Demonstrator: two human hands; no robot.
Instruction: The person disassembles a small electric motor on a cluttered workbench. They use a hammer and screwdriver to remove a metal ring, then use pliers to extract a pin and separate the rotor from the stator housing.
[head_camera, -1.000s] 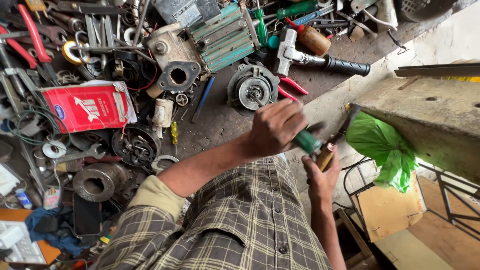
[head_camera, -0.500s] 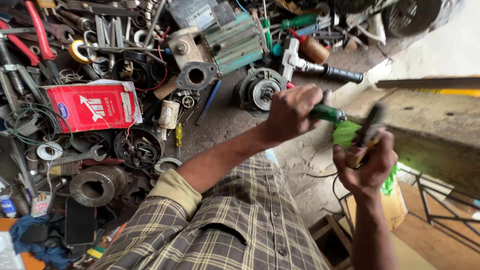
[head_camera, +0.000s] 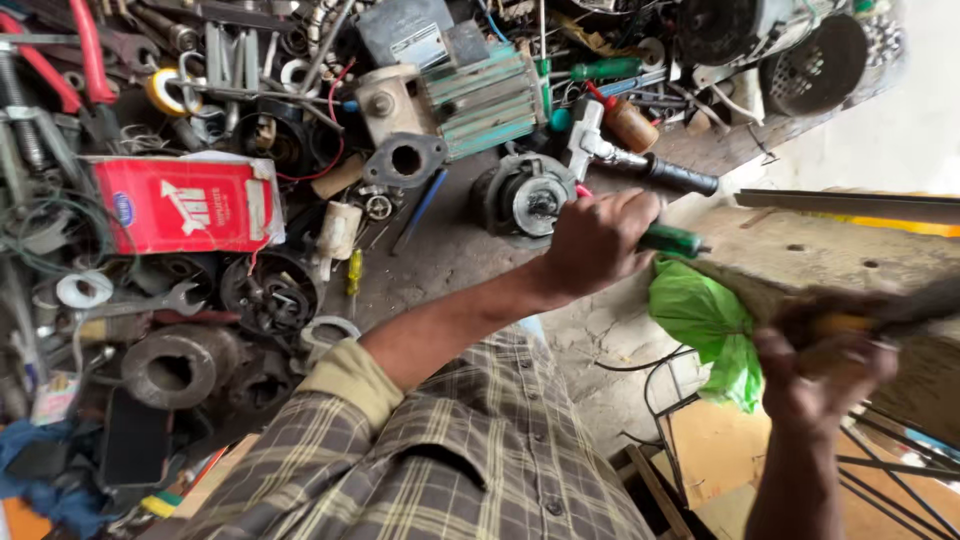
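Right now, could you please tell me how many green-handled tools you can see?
2. One tool is in the left hand; the other tool lies near the top of the bench, beside the teal motor. More may be hidden in the clutter.

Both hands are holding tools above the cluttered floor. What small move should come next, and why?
Probably bring the two hands together and hold them steady. The left hand grips a green-handled tool, while the right hand holds a yellow-handled tool that is too blurred to identify. The two tools are apart, with the green plastic bag below the gap between them.
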